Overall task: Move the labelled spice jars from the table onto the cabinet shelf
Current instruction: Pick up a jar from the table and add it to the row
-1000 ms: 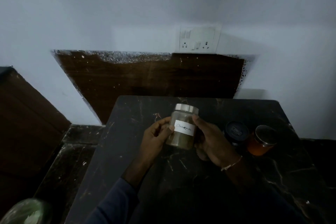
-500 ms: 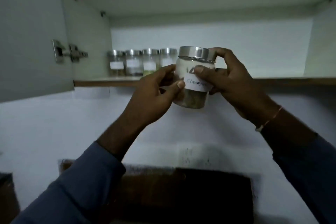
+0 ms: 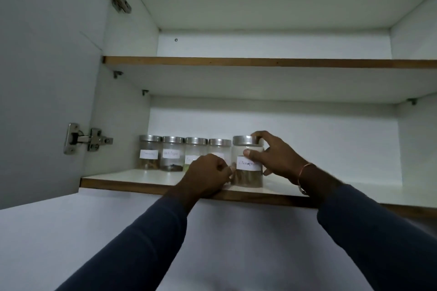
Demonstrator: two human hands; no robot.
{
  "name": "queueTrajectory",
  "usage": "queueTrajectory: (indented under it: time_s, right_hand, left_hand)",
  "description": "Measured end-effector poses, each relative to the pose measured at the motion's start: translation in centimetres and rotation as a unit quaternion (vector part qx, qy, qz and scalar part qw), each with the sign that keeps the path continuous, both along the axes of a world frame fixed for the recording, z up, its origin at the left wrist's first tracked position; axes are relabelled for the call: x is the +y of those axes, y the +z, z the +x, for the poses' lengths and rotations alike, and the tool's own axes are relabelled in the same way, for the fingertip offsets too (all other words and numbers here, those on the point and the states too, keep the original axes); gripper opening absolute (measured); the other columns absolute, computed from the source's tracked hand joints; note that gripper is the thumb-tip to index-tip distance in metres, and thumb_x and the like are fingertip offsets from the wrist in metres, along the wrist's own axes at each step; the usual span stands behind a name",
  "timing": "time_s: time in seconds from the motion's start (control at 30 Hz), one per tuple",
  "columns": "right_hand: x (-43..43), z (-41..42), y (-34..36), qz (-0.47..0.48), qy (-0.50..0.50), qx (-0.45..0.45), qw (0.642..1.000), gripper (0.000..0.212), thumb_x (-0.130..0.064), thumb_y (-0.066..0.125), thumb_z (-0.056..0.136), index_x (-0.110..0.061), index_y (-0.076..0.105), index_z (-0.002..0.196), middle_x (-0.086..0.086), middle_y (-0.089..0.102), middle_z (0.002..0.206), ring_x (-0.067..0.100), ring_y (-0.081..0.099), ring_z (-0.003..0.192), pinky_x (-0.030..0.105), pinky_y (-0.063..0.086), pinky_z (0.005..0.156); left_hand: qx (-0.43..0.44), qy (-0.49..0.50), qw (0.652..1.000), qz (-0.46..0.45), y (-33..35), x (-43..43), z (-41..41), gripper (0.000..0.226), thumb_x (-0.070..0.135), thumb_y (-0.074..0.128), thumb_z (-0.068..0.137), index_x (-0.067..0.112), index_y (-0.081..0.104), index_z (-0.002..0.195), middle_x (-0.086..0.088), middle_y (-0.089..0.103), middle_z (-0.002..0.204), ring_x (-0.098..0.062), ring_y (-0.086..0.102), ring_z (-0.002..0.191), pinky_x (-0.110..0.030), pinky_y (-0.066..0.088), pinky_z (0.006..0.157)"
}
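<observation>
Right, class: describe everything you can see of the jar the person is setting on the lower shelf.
The jar is clear, seemingly glass, with a metal lid and a white handwritten label, brownish spice inside. It stands upright near the front of the lower shelf, right of four similar jars. The right hand grips lid and side; the left hand touches its base.

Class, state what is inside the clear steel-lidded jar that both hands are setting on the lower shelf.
The clear steel-lidded jar holds brownish spice near its bottom; the white label and right hand cover the middle.

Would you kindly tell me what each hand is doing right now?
Left hand: curled shut at the base of the jar; grip unclear.
Right hand: closed on the jar, on the lower shelf.
</observation>
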State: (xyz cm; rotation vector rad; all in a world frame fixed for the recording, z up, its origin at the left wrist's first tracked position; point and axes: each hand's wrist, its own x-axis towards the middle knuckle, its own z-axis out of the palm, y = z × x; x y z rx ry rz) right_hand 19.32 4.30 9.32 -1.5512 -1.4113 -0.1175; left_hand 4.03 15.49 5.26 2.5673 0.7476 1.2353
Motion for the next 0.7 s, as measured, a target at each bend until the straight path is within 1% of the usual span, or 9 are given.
queueTrajectory:
  time_s: [0.07,0.13,0.17,0.27,0.4,0.5,0.6,0.7]
  right_hand:
    - [1.6,1.0,0.5,-0.023,-0.033,-0.001,0.999,0.036,-0.028,0.071,0.084,-0.023,0.053,0.115,0.008,0.061,0.106,0.024,0.066,0.085,0.044,0.061,0.066]
    - [3.3,2.0,1.1,-0.044,-0.065,-0.003,0.997,0.038,-0.026,0.07,0.084,-0.02,0.052,0.117,0.007,0.057,0.113,0.028,0.065,0.095,0.048,0.061,0.072]
    - [4.0,2.5,1.3,-0.057,-0.082,-0.009,0.995,0.04,-0.027,0.07,0.084,-0.019,0.051,0.118,0.008,0.057,0.114,0.03,0.065,0.097,0.049,0.061,0.073]
    - [6.4,3.3,2.0,-0.091,-0.123,-0.032,0.988,0.042,-0.029,0.069,0.084,-0.015,0.049,0.119,0.011,0.059,0.115,0.033,0.065,0.098,0.047,0.06,0.075]
    - [8.7,4.3,2.7,-0.13,-0.142,-0.05,0.98,0.042,-0.027,0.067,0.086,-0.014,0.046,0.121,0.015,0.059,0.116,0.033,0.063,0.099,0.045,0.059,0.077]
    - [9.9,5.0,2.9,-0.144,-0.157,-0.062,0.975,0.042,-0.026,0.066,0.087,-0.015,0.045,0.122,0.016,0.06,0.115,0.035,0.064,0.097,0.045,0.058,0.079]
    - [10.8,5.5,2.8,-0.149,-0.172,-0.084,0.97,0.043,-0.028,0.065,0.088,-0.014,0.044,0.122,0.014,0.06,0.109,0.03,0.061,0.087,0.042,0.057,0.076]
    - [11.3,6.0,2.8,-0.147,-0.178,-0.101,0.968,0.046,-0.028,0.067,0.087,-0.013,0.045,0.125,0.008,0.057,0.105,0.025,0.057,0.089,0.038,0.054,0.081]
  left_hand:
    - [0.009,0.026,1.0,0.0,0.0,0.4,0.7,0.032,0.041,0.055,0.087,0.018,0.075,0.079,0.004,0.074,0.078,-0.014,0.067,0.077,-0.031,0.054,0.073]
    - [0.028,0.042,0.999,0.003,-0.1,0.5,1.1,0.024,0.035,0.056,0.086,0.02,0.075,0.089,0.003,0.073,0.087,-0.016,0.066,0.084,-0.029,0.052,0.075]
    - [0.037,0.048,0.998,0.007,-0.1,0.3,1.2,0.023,0.033,0.056,0.086,0.021,0.074,0.093,0.002,0.072,0.091,-0.017,0.065,0.087,-0.029,0.052,0.077]
    - [0.043,0.045,0.998,0.009,-0.4,0.5,1.1,0.023,0.028,0.053,0.084,0.023,0.073,0.096,0.001,0.072,0.094,-0.019,0.065,0.089,-0.032,0.053,0.081]
    - [0.044,0.041,0.998,0.008,-0.5,1.2,1.3,0.028,0.029,0.051,0.082,0.024,0.072,0.1,-0.001,0.072,0.098,-0.021,0.065,0.093,-0.036,0.054,0.086]
    - [0.053,0.044,0.997,0.019,-0.6,1.7,1.6,0.029,0.031,0.053,0.081,0.021,0.072,0.099,-0.001,0.073,0.096,-0.021,0.066,0.093,-0.035,0.054,0.085]
    - [0.049,0.05,0.997,0.031,-0.7,2.1,1.9,0.027,0.031,0.054,0.08,0.019,0.073,0.095,-0.002,0.073,0.092,-0.021,0.065,0.088,-0.033,0.054,0.082]
    - [0.042,0.051,0.997,0.044,-0.8,2.1,2.0,0.03,0.03,0.051,0.08,0.019,0.073,0.097,-0.003,0.072,0.092,-0.022,0.065,0.088,-0.032,0.054,0.081]
